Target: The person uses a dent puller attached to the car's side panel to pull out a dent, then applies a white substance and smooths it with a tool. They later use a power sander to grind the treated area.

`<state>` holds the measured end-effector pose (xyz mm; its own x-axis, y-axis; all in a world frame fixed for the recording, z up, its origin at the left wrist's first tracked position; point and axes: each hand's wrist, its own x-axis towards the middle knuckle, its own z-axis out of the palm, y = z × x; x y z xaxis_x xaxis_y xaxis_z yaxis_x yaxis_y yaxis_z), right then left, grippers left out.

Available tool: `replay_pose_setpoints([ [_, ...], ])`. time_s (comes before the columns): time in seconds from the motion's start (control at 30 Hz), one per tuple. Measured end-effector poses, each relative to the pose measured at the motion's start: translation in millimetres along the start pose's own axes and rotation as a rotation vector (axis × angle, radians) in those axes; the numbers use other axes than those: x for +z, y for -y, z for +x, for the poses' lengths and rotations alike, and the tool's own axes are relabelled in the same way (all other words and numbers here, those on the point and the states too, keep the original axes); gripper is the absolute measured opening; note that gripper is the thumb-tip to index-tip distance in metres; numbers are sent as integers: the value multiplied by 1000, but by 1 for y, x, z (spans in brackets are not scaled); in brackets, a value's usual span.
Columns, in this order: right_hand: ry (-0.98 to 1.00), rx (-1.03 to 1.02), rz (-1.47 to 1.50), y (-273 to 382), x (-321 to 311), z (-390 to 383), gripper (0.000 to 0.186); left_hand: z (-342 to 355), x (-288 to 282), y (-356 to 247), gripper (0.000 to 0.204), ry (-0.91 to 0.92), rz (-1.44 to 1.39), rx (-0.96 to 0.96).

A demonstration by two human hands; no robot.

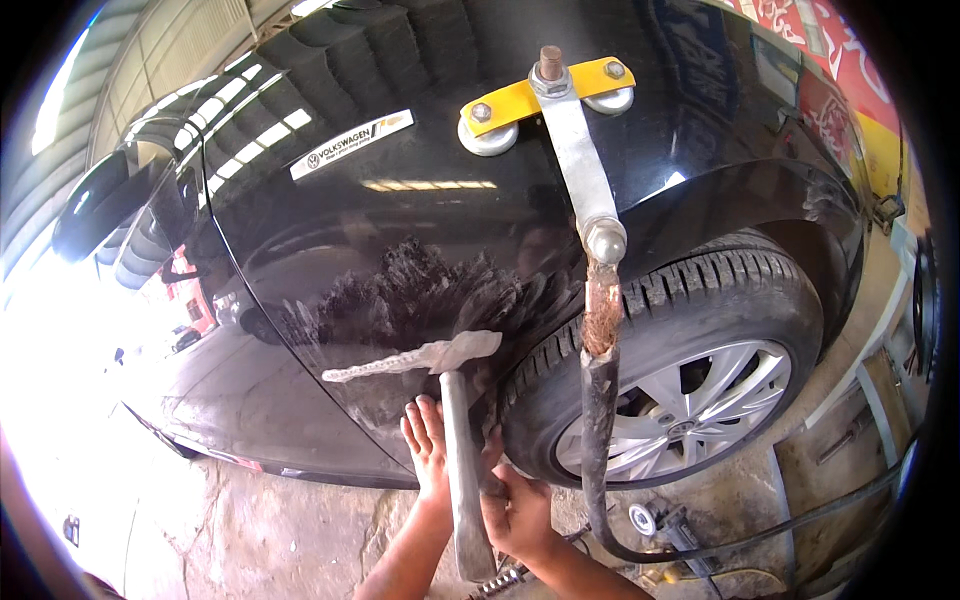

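Observation:
A metal body hammer with a long, ridged head (pixel 410 360) lies across the dark car panel (pixel 280 250), its pale handle (pixel 460 470) pointing down. My left hand (pixel 427 450) has its fingers spread on the panel, left of the handle. My right hand (pixel 518 510) is curled just right of the handle around a dark shape I cannot make out, partly hidden by the handle. Whether it also grips the hammer is unclear. A yellow-bar puller (pixel 510 102) with round feet and a silver arm sits higher on the panel, joined to a frayed, black-sleeved cable (pixel 600 420).
The wheel (pixel 730 400) is right of my hands. A power tool (pixel 670 530) lies on the stained concrete floor (pixel 300 540), where the black cable curves rightward. Metal frame pieces (pixel 860 400) stand at the far right. A side mirror (pixel 90 215) juts out at the upper left.

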<state>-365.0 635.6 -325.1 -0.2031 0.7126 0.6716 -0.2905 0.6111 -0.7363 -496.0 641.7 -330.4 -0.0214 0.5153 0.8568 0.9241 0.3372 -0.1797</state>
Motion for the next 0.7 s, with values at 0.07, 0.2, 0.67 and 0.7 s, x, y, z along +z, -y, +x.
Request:
replay_pose_setpoints([
  [0.07,41,-36,2,0,-2,-8,23,-4,1,-1,87,41,-2,-46],
  [0.2,49,29,22,7,1,-7,25,-6,2,-3,89,59,-19,-75],
  [0.67,41,-29,3,11,-8,-6,20,-12,14,2,76,-60,-23,-26],
  [0.7,15,-23,8,10,-8,-6,19,-10,13,2,75,-45,-18,7],
])
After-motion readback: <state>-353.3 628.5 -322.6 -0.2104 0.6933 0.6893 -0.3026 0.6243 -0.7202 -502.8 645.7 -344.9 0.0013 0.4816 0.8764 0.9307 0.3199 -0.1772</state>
